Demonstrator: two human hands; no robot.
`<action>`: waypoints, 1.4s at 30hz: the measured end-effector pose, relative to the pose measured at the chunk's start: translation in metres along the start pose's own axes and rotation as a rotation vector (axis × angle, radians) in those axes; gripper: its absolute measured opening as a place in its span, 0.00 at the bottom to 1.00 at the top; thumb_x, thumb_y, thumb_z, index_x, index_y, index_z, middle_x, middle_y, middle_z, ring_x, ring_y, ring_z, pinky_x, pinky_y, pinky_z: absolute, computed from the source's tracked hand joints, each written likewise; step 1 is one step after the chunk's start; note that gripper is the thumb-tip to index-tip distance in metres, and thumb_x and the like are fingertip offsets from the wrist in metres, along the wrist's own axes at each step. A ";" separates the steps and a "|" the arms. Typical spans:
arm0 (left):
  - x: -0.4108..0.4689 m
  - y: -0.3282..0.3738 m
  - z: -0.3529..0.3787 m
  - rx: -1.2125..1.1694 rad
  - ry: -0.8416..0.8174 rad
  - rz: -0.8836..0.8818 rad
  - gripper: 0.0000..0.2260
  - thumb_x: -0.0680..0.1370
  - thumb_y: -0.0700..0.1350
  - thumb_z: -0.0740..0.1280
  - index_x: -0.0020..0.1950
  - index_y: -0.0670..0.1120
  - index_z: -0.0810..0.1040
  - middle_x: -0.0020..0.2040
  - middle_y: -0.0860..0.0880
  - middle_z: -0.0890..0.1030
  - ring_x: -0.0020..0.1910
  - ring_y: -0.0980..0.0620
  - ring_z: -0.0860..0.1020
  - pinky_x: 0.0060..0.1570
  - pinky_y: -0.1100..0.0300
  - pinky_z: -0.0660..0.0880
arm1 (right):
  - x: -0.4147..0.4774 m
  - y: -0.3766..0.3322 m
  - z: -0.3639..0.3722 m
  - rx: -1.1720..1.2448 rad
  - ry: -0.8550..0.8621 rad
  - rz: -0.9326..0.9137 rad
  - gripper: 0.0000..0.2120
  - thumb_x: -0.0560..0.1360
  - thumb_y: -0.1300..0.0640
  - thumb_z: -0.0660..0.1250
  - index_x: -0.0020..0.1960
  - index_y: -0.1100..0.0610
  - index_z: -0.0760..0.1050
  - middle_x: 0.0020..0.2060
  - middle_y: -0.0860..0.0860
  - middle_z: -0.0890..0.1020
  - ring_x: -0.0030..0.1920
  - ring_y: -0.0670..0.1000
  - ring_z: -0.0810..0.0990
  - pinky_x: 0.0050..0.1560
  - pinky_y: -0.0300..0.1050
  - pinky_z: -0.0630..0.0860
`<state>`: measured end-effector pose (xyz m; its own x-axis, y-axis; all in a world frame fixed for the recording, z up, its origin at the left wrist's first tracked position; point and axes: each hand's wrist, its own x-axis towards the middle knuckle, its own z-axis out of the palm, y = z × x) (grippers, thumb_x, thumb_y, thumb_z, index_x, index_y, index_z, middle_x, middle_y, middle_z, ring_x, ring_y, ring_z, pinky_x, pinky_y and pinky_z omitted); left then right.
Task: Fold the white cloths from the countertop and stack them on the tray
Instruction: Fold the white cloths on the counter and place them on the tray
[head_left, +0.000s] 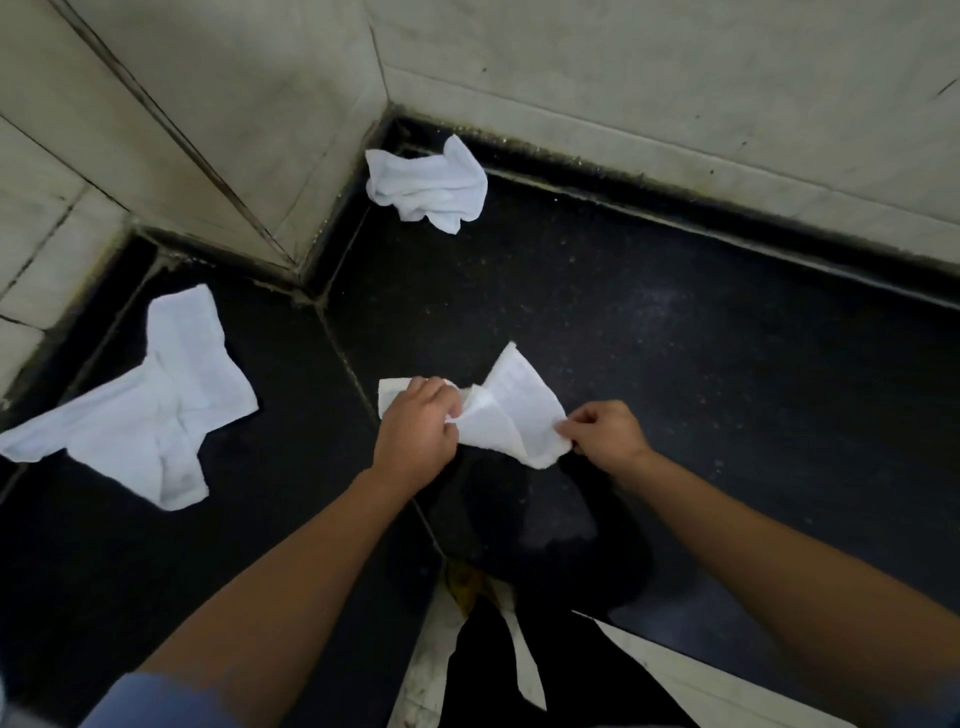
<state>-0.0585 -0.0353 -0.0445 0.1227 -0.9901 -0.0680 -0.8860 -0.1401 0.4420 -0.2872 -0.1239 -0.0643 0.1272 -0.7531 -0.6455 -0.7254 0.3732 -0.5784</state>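
Observation:
A white cloth (511, 410) hangs between both hands just above the black countertop (701, 389), partly folded with one corner sticking up. My left hand (415, 434) grips its left end, and a bit of cloth shows past the knuckles. My right hand (605, 434) pinches its lower right corner. A second white cloth (156, 410) lies spread and rumpled on the counter at the left. A third white cloth (428, 187) sits crumpled in the far corner by the wall. No tray is in view.
Pale tiled walls (649, 78) close the counter at the back and left, with a jutting wall corner (296, 270) between the two loose cloths. The counter's front edge and the floor (675, 675) show below my arms.

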 end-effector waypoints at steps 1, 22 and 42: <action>-0.011 -0.002 -0.001 0.003 0.010 0.013 0.08 0.66 0.34 0.68 0.40 0.44 0.74 0.40 0.49 0.76 0.43 0.48 0.73 0.35 0.58 0.67 | 0.000 0.003 -0.001 0.031 0.008 0.000 0.08 0.71 0.53 0.73 0.36 0.55 0.80 0.31 0.52 0.83 0.35 0.53 0.82 0.45 0.55 0.82; -0.087 -0.008 0.003 0.071 -0.019 0.069 0.13 0.62 0.31 0.74 0.35 0.44 0.72 0.35 0.48 0.75 0.34 0.49 0.74 0.27 0.58 0.71 | 0.002 -0.082 0.042 -0.356 -0.217 0.078 0.41 0.61 0.28 0.67 0.62 0.57 0.75 0.57 0.54 0.78 0.56 0.58 0.78 0.59 0.56 0.75; -0.024 -0.056 -0.011 -0.141 -0.017 -0.654 0.12 0.77 0.46 0.66 0.59 0.45 0.72 0.54 0.45 0.75 0.51 0.48 0.76 0.47 0.55 0.73 | 0.024 -0.070 0.023 -0.174 -0.040 -0.071 0.13 0.71 0.50 0.73 0.54 0.53 0.80 0.49 0.50 0.82 0.51 0.51 0.80 0.56 0.51 0.78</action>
<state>-0.0072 -0.0039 -0.0574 0.6069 -0.7008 -0.3749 -0.5646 -0.7121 0.4173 -0.2180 -0.1557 -0.0500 0.2065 -0.7510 -0.6272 -0.8191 0.2179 -0.5306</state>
